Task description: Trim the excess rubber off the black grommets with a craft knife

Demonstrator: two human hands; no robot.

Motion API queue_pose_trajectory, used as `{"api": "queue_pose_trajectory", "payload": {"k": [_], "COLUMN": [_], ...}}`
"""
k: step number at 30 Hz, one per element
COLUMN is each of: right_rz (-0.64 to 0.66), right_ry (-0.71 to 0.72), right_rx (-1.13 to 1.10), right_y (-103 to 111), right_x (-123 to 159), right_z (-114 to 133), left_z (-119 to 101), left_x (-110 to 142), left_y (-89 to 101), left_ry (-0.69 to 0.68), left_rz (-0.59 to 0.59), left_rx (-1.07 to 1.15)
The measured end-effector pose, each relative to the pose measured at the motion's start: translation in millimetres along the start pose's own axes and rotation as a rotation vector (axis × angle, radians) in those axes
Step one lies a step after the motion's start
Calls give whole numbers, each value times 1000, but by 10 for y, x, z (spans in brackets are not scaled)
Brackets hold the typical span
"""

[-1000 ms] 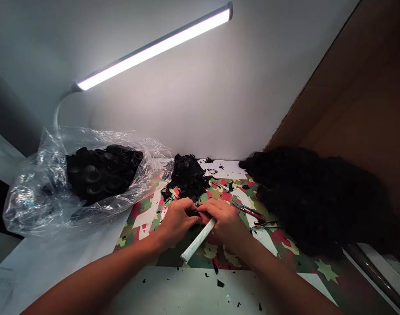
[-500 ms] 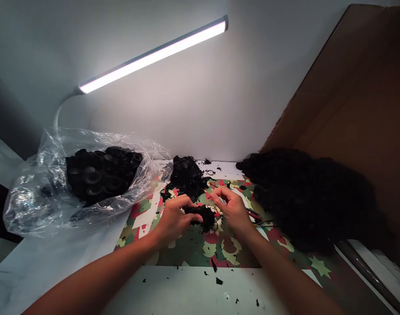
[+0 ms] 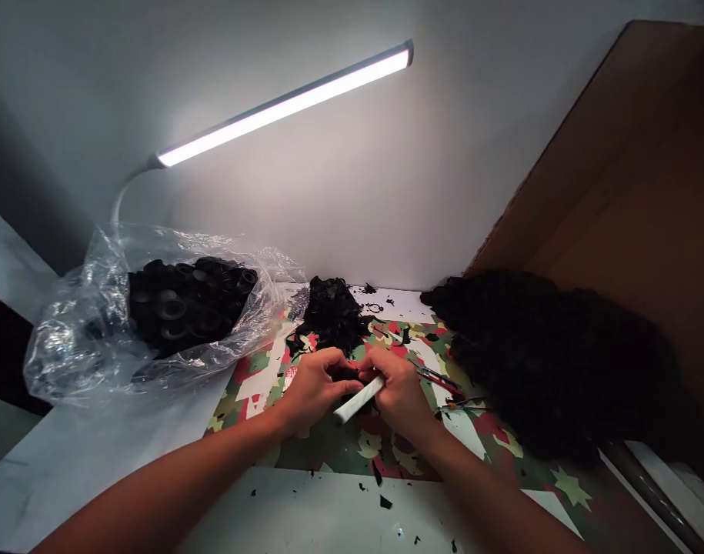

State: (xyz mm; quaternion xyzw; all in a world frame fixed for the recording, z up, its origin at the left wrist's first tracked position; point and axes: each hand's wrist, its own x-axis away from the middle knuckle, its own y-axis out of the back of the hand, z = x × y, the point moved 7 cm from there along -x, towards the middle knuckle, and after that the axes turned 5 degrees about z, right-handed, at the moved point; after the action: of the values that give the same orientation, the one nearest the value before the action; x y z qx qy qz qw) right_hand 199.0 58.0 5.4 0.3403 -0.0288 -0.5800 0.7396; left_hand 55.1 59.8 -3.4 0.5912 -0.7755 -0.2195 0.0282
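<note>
My left hand (image 3: 315,385) is closed around a small black rubbery piece (image 3: 345,375), mostly hidden by the fingers. Close against it, my right hand (image 3: 398,388) grips a slim tool with a whitish, wrapped-looking handle (image 3: 360,400). That handle points down and left toward me; the working tip is hidden between the hands. Below both hands lies a camouflage-patterned sheet (image 3: 305,450) sprinkled with black scraps. Just beyond them rises a pile of black trimmings (image 3: 331,312). Right of my right hand rests a thin tool with red on it (image 3: 441,378).
At left, a clear plastic bag (image 3: 68,354) holds many black rubber rings (image 3: 172,309). A large black heap (image 3: 536,354) fills the right side before a cardboard panel (image 3: 617,177). Overhead is a lit tube lamp (image 3: 288,108) on a bent neck.
My right hand has come in against the left and now holds the white-handled tool, which did not show in it before. The view has shifted slightly.
</note>
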Motion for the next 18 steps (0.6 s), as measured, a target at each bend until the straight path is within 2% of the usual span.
{"api": "queue_pose_trajectory", "payload": {"k": [4, 7, 9, 14, 16, 18], "right_rz": [-68, -84, -78, -31, -1, 36], "right_ry": [-202, -240, -249, -289, -293, -301], "right_rx": [-269, -377, -407, -520, -563, -588], "right_y": [7, -39, -90, -257, -309, -333], "right_x": [-47, -74, -83, -111, -111, -95], "right_z": [-133, -149, -142, -47, 15, 22], "left_z": [-49, -98, -103, -105, -138, -224], "left_x": [-12, -2, 16, 107, 161, 277], "left_y": [3, 43, 80, 134, 178, 350], "left_ry": [-128, -238, -257, -165, -92, -47], "left_rz": [-104, -153, -175, -244, -205, -126], "left_rx": [-49, -64, -61, 47, 153, 147]}}
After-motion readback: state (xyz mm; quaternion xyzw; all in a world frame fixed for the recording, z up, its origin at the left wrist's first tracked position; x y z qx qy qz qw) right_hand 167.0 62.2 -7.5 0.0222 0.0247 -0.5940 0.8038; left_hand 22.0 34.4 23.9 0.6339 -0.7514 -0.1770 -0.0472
